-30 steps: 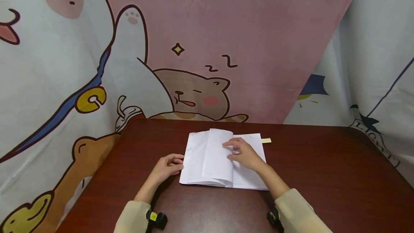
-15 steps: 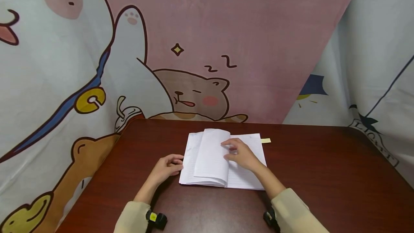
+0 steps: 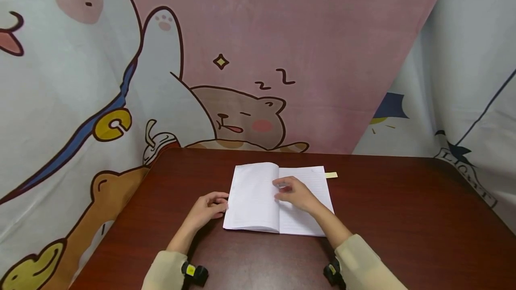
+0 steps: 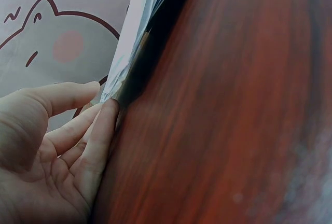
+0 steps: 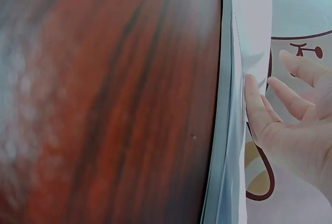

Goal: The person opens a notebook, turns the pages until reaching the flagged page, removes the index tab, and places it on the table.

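Observation:
An open notebook (image 3: 254, 196) with white ruled pages lies on the table, its left stack of pages bulging slightly near the spine. My left hand (image 3: 207, 211) rests beside its left edge, with relaxed fingertips right at the page edges; in the left wrist view the thumb is apart from the other fingers. Over the right page, close to the spine, is my right hand (image 3: 297, 194). Its fingers are loosely extended, and in the right wrist view a fingertip (image 5: 251, 81) meets the white paper while the thumb stays off it.
A dark reddish-brown wooden table (image 3: 403, 209) carries the notebook. From the notebook's right side sticks a pale yellow tab (image 3: 331, 175). Behind the table hangs a cartoon-printed cloth (image 3: 322, 57). Black cameras (image 3: 195, 274) are strapped at both wrists.
The half-turned page has come down onto the left side and now lies over the other left pages. My right hand has moved slightly left and down with it. The left hand stays put.

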`<state>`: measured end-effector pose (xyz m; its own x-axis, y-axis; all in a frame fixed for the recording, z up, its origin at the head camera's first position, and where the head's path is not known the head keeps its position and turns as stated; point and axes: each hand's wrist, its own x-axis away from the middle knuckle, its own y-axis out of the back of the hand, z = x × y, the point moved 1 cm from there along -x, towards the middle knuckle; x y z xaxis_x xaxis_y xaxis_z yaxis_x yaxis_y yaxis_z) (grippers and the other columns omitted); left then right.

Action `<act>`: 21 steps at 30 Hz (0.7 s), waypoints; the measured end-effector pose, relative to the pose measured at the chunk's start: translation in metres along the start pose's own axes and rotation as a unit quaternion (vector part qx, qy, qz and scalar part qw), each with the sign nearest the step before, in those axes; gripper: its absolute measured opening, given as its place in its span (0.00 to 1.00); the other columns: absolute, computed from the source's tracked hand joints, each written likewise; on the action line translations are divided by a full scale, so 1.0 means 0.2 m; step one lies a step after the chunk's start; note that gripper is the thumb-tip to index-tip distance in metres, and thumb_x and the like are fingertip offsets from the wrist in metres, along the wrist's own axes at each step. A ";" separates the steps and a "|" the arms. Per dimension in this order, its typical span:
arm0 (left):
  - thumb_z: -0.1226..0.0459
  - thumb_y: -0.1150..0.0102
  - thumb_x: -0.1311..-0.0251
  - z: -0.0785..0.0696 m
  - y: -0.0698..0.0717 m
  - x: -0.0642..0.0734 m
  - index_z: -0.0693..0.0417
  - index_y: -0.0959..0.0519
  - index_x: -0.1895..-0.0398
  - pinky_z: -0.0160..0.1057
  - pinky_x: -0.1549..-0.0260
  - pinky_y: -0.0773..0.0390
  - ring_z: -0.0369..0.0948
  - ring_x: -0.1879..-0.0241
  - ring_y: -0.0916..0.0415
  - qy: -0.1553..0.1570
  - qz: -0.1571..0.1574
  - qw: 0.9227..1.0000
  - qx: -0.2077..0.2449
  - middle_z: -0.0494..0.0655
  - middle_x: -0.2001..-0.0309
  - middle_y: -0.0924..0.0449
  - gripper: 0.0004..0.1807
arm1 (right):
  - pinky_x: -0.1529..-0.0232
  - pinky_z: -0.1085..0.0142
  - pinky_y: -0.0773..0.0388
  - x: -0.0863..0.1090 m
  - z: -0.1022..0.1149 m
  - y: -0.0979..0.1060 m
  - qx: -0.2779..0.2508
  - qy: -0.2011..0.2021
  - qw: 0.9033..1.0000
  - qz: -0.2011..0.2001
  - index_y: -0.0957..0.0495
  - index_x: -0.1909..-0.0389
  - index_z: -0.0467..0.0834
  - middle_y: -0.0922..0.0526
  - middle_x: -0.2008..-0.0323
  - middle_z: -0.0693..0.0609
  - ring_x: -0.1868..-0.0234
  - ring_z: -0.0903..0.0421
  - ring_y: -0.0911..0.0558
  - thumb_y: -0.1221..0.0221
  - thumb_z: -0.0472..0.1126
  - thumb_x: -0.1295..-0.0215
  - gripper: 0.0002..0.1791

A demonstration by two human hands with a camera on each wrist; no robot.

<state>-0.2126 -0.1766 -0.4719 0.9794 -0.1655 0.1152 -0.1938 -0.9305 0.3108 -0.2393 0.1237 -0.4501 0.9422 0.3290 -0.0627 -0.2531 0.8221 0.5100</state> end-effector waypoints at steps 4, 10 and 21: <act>0.64 0.38 0.35 -0.01 0.00 0.00 0.66 0.23 0.42 0.43 0.59 0.14 0.39 0.62 0.20 0.001 0.000 1.000 -0.001 0.57 0.55 0.19 0.21 | 0.42 0.52 0.24 0.00 0.01 0.00 0.001 -0.008 1.000 0.008 0.22 0.43 0.31 0.22 0.43 0.33 0.46 0.40 0.19 0.35 0.37 0.37 0.22; 0.64 0.37 0.35 -0.01 0.00 0.00 0.66 0.23 0.42 0.43 0.59 0.14 0.39 0.62 0.20 0.003 0.001 1.000 0.000 0.57 0.55 0.19 0.21 | 0.44 0.60 0.23 0.00 0.01 0.00 -0.011 -0.008 1.000 0.021 0.23 0.43 0.31 0.20 0.43 0.34 0.45 0.42 0.19 0.38 0.38 0.34 0.22; 0.64 0.36 0.36 0.00 0.00 0.00 0.66 0.23 0.42 0.43 0.59 0.14 0.39 0.63 0.21 0.001 0.001 1.000 -0.001 0.58 0.54 0.19 0.22 | 0.48 0.59 0.16 0.00 -0.01 0.01 -0.099 0.001 0.994 0.037 0.29 0.41 0.24 0.23 0.42 0.28 0.43 0.39 0.20 0.42 0.33 0.31 0.22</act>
<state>-0.2124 -0.1775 -0.4713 0.9789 -0.1668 0.1178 -0.1960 -0.9292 0.3132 -0.2405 0.1256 -0.4506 0.9193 0.3923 -0.0327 -0.3597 0.8708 0.3352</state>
